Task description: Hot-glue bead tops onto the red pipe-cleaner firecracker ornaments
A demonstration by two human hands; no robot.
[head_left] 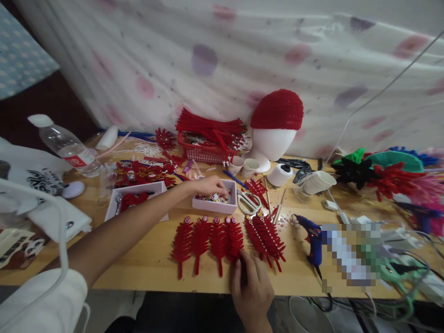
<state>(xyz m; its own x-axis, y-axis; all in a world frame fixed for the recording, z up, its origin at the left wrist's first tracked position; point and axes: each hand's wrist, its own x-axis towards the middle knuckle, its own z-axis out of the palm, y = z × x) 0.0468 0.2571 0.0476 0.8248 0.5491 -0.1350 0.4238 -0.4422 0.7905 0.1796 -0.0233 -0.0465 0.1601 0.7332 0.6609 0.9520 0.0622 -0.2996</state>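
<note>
My left hand reaches across the wooden table into a small pink box of little round beads, fingers curled down in a pinch over them. My right hand rests near the front edge, fingers pressed on the stem of one red pipe-cleaner leaf. Several such red leaves, each tipped with a round bead, lie side by side between the box and my right hand. More red leaves lie in a fan to the right.
Scissors lie right of the pink box. A blue glue gun stands at the right. A foam head with a red cap, a red basket, paper cups, a water bottle and a second pink box stand behind.
</note>
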